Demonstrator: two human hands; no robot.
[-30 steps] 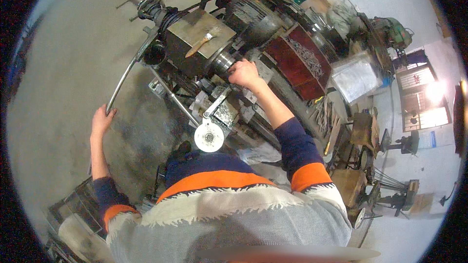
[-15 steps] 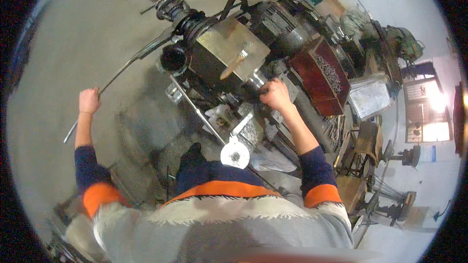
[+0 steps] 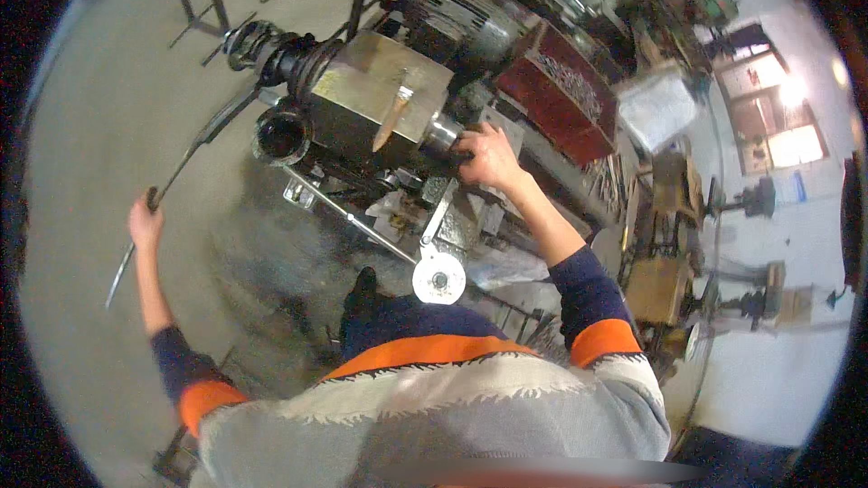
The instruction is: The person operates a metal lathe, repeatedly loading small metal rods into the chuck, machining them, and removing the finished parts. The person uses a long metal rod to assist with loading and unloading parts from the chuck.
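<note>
My left hand [image 3: 146, 220] is closed round a long thin metal bar [image 3: 185, 165], out to the left. The bar's far end reaches a dark ringed fitting [image 3: 303, 63] on the left end of a metal machine housing [image 3: 362, 90]. At the housing's right end, my right hand [image 3: 491, 161] has its fingers curled over the end of a shiny metal cylinder [image 3: 440, 133]; the fingertips are partly hidden. A wooden-handled brush [image 3: 391, 122] lies on the housing. Below sits a round white disc [image 3: 438, 278] at the end of a metal rod [image 3: 351, 217].
A dark red metal tray [image 3: 556, 95] of small metal pieces stands right of the housing, with a motor [image 3: 457, 23] behind it. Tools [image 3: 610, 183] lie farther right, near machines by the wall. A round open pipe end [image 3: 282, 136] juts out on the left.
The view has shifted, so the machine appears farther left. My left hand and the bar have come down nearer to me, and the bar slopes more steeply. My right hand stays at the cylinder.
</note>
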